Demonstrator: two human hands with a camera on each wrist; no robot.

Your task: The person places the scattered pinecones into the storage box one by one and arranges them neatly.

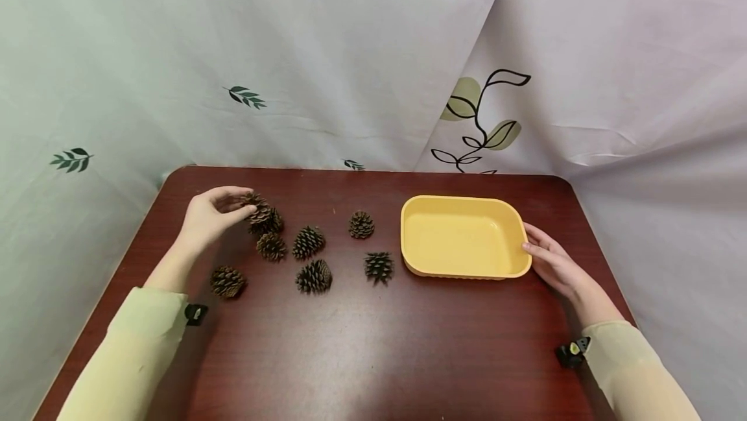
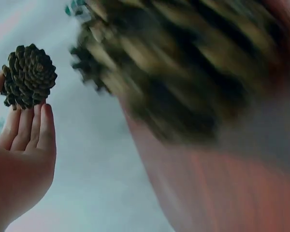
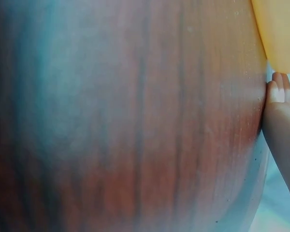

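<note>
My left hand [image 1: 207, 216], at the far left of the table, pinches a brown pine cone [image 1: 254, 208] between thumb and fingertips. The left wrist view shows this pine cone [image 2: 30, 76] up at the fingertips. Just behind it in the head view, another pine cone [image 1: 274, 221] is partly hidden. On the right side, my right hand [image 1: 557, 268] holds the right end of a yellow rectangular tub [image 1: 461, 239], thumb at the rim and fingers along the outer wall. Only a corner of the tub [image 3: 280, 38] shows in the right wrist view, above the fingers.
Several more pine cones lie on the dark red table [image 1: 373, 349], among them one near my left wrist [image 1: 227, 281], one at the middle back [image 1: 361, 224] and one left of the tub [image 1: 379, 266]. Hanging cloth [image 1: 327, 51] with leaf prints borders the table's back and sides.
</note>
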